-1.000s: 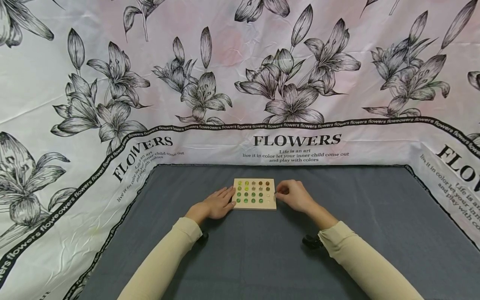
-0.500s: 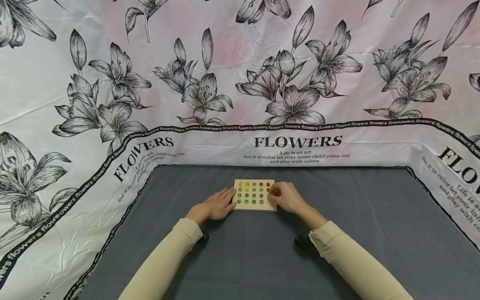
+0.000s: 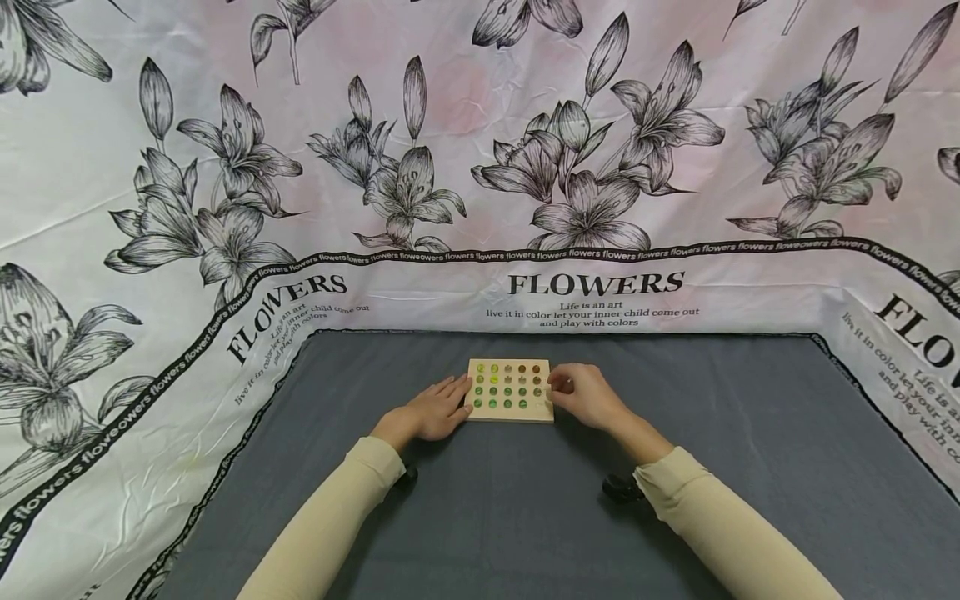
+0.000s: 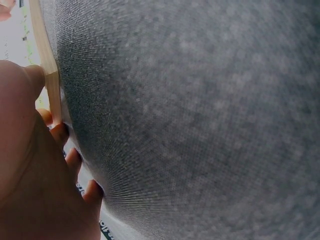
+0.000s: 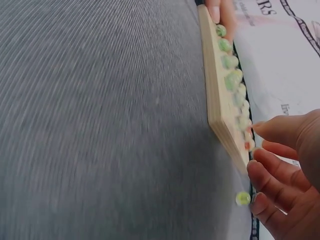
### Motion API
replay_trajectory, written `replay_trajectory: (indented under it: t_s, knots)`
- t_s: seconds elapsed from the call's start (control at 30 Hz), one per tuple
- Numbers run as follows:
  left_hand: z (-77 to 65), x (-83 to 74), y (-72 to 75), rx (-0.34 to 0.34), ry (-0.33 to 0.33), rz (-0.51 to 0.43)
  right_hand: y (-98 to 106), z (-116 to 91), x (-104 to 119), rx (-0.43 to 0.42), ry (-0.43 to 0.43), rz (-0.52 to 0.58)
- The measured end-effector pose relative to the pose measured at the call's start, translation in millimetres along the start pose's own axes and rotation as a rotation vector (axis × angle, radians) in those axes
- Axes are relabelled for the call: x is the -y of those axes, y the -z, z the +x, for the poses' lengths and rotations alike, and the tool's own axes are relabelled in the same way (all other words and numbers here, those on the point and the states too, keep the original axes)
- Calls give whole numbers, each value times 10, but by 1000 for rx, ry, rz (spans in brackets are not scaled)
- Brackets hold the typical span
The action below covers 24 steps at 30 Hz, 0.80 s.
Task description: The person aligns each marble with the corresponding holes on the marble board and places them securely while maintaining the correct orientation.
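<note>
A pale wooden board (image 3: 532,414) lies on the grey cloth, with rows of glass marbles (image 3: 507,392) in green, yellow, clear and brown tones. My left hand (image 3: 433,407) rests flat at the board's left edge, fingers extended; in the left wrist view its thumb touches the wood. At the board's right edge is my right hand (image 3: 588,393), thumb and forefinger bent close together. Whether a marble sits between their tips is too small to tell. In the right wrist view a yellow-green marble (image 5: 243,198) shows beside the lower fingertips; I cannot tell whether they touch it.
Grey cloth (image 3: 480,517) covers the table around the board. Behind it hangs a white and pink cloth (image 3: 450,167) printed with lilies and lettering. Dark wrist devices (image 3: 622,487) show under the cream sleeves (image 3: 720,508).
My right hand moved left over the board's right column of holes, then drew back right to the edge. My left hand stayed where it was.
</note>
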<state>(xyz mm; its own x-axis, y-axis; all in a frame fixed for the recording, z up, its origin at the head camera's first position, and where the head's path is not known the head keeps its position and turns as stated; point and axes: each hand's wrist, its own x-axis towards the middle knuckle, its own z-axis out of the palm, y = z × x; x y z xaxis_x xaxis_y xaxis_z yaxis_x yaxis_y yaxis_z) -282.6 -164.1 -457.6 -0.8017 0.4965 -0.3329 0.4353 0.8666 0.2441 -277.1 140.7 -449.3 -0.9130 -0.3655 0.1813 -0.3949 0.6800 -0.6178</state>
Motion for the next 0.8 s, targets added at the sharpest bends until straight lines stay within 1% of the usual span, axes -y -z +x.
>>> replay_trajectory:
  t_s: [0.13, 0.23, 0.43, 0.6, 0.8]
  knots:
    - [-43, -32, 41, -1, -8, -11, 91, -61, -57, -22, -14, -26]
    - [-54, -33, 43, -7, -9, -14, 137, -87, -123, -46, -31, -47]
    - [-20, 3, -5, -13, 0, -2, 181, -102, -251, -70, -48, -53]
    - [23, 32, -31, -4, 1, -1, 181, -86, -323, -62, -87, -40]
    - [82, 90, -78, -7, -2, 4, 180, -64, -358, -48, -131, -21]
